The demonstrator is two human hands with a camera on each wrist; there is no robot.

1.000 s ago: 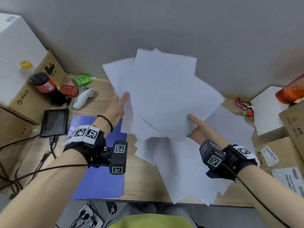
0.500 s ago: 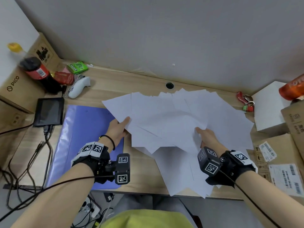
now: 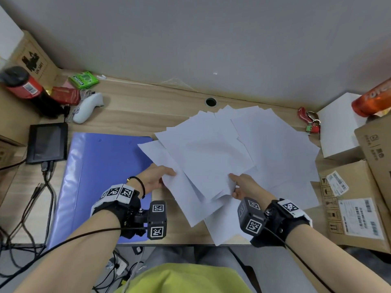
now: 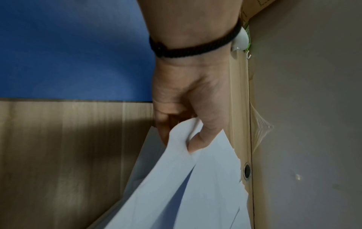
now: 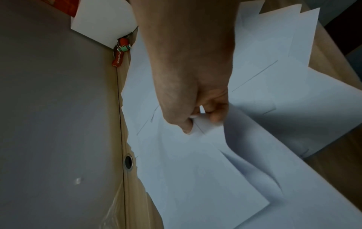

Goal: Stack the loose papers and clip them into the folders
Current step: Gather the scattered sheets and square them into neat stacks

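A fan of several white loose papers (image 3: 213, 157) lies spread over the middle and right of the wooden desk. My left hand (image 3: 163, 176) pinches the near left edge of the papers (image 4: 195, 178), thumb on top and fingers under. My right hand (image 3: 237, 185) pinches the near edge of the papers (image 5: 195, 162) a little to the right. More sheets (image 3: 281, 157) lie flat beneath, out to the right. A blue folder (image 3: 99, 176) lies closed on the desk to the left, its right edge under the papers.
Left of the folder are a small black screen (image 3: 47, 142) with cables, a white controller (image 3: 87, 107), a green packet (image 3: 83, 79) and a red-labelled bottle (image 3: 21, 83). Cardboard boxes (image 3: 355, 199), a white box (image 3: 338, 125), an orange bottle (image 3: 372, 100) and a red keyring (image 3: 309, 121) crowd the right.
Both hands have brought the raised bundle of papers down from in front of the wall onto the desk and drawn closer together along its near edge.
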